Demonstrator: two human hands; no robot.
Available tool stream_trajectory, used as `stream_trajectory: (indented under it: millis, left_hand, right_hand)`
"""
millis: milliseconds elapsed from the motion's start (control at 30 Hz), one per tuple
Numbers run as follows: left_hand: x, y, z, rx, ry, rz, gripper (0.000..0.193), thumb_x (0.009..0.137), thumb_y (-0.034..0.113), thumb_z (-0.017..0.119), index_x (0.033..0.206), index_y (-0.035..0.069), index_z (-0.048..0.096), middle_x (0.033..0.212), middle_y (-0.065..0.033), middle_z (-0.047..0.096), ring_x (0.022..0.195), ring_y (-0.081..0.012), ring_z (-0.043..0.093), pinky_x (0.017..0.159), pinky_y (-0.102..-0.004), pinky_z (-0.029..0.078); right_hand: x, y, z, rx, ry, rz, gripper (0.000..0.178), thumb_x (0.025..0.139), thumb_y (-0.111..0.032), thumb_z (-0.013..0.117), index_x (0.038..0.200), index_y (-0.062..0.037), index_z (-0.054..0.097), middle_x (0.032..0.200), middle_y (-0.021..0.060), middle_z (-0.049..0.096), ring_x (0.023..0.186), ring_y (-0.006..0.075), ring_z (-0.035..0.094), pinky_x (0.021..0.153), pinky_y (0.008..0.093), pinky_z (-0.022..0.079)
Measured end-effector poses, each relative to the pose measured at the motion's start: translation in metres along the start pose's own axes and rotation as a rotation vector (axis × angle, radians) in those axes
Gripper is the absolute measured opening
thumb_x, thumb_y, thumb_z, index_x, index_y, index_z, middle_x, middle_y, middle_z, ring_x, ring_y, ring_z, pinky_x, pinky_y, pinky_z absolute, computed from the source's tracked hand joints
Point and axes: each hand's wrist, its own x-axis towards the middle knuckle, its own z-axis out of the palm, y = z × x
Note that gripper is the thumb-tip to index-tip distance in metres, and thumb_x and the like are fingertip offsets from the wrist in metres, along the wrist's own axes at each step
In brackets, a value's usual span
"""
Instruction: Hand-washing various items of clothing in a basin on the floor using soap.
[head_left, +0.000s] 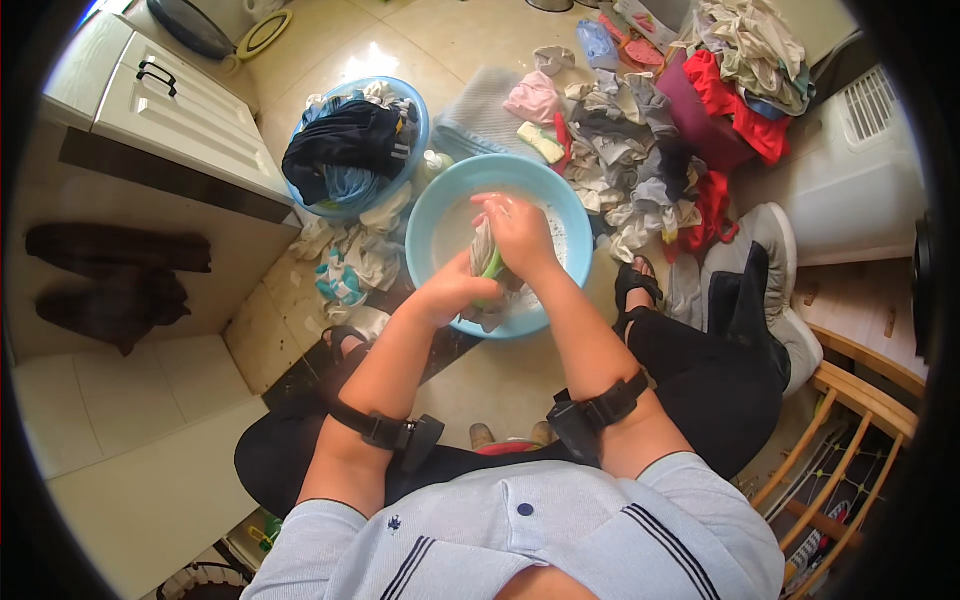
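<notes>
A light blue basin (418,225) of whitish, sudsy water stands on the floor between my feet. Above the water, both of my hands grip a wet greyish cloth (481,252). My left hand (450,290) is closed round its lower part, thumb on top. My right hand (518,235) is bent over the upper part, its fingers curled toward the left. Between the hands shows a bright green piece (493,264); whether it belongs to the cloth or is a separate thing I cannot tell. Loose cloth hangs below my left hand.
Beyond, at left, a blue tub (420,105) is heaped with dark clothes. A pump bottle (435,162) stands beside the basin. Piled laundry (625,140) and a yellow-white bar (541,143) lie at right. A white cabinet (190,110) borders the left.
</notes>
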Motion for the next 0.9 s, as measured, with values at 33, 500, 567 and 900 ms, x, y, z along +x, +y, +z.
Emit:
stream_trajectory:
  millis: [33, 500, 567, 900]
  left_hand:
    - [0.001, -0.001, 0.0, 0.027, 0.024, -0.024, 0.06, 0.066, 0.005, 0.059, 0.123, 0.003, 0.04, 0.109, -0.008, 0.053, 0.098, -0.0186, 0.054, 0.083, -0.0319, 0.044]
    - [0.009, 0.006, 0.014, 0.261, 0.22, 0.043, 0.048, 0.065, 0.004, 0.055, 0.112, 0.003, 0.045, 0.087, -0.0037, 0.056, 0.073, -0.0094, 0.054, 0.058, -0.0207, 0.043]
    - [0.01, -0.002, 0.007, 0.278, 0.176, 0.05, 0.048, 0.063, 0.003, 0.054, 0.11, 0.001, 0.045, 0.082, -0.0053, 0.056, 0.068, -0.0101, 0.054, 0.054, -0.0223, 0.042]
    - [0.005, -0.001, 0.008, 0.368, 0.117, -0.039, 0.061, 0.059, 0.001, 0.054, 0.118, 0.002, 0.044, 0.098, -0.0044, 0.054, 0.084, -0.0117, 0.051, 0.073, -0.0249, 0.043]
  right_hand:
    - [0.001, 0.005, 0.001, 0.05, 0.035, 0.052, 0.024, 0.086, -0.015, 0.044, 0.097, -0.0038, 0.063, 0.091, 0.0131, 0.063, 0.074, 0.0227, 0.061, 0.069, 0.0328, 0.047]
    - [-0.015, -0.002, 0.025, -0.288, 0.29, -0.093, 0.031, 0.086, -0.007, 0.038, 0.111, -0.0033, 0.057, 0.115, 0.0133, 0.056, 0.107, 0.0281, 0.052, 0.091, 0.0341, 0.039]
    - [-0.009, 0.001, 0.019, -0.234, 0.234, -0.027, 0.031, 0.087, -0.006, 0.037, 0.11, -0.0015, 0.056, 0.113, 0.014, 0.056, 0.103, 0.0273, 0.054, 0.088, 0.0342, 0.042]
    - [0.011, 0.031, -0.022, 0.864, -0.108, 0.752, 0.037, 0.082, -0.004, 0.041, 0.118, 0.0029, 0.045, 0.105, 0.0171, 0.058, 0.091, 0.025, 0.057, 0.078, 0.0364, 0.048]
